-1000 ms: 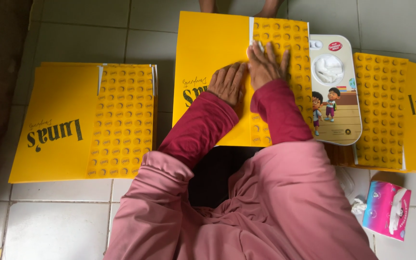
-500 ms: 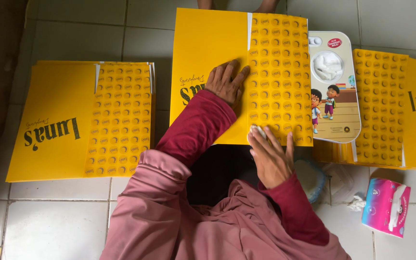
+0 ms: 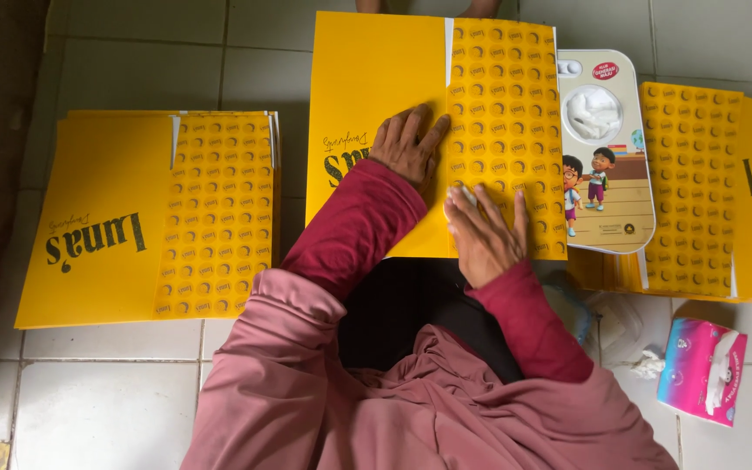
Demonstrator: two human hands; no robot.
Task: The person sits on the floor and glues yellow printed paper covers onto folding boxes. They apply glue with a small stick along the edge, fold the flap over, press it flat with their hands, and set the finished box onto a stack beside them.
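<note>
Far left: stack of flat yellow folded sheets point(image 3: 145, 218) on the tiled floor point(image 3: 115, 400), plain half with dark lettering, right strip covered in a small round pattern

Centre: the yellow sheet I'm working on point(image 3: 376, 104) lies flat on the floor in front of me, patterned flap folded over its right side, white gap showing along the top of the seam

My left hand point(image 3: 406, 148) is flat on it, palm down, fingers spread and open, fingertips right at the flap edge. Not gripping anything, just pressing

My right hand point(image 3: 480, 235) is just beside it, lower on the patterned flap, also flat, fingers apart, nothing held. Something small and pale at the index fingertip, can't tell what

Right: pale card package with a cartoon picture and a clear window point(image 3: 607, 157), partly tucked under the sheet's right edge. Beyond it another stack of yellow sheets point(image 3: 698, 191). Bottom right: pink tissue pack point(image 3: 698, 370), well apart from both hands
</note>
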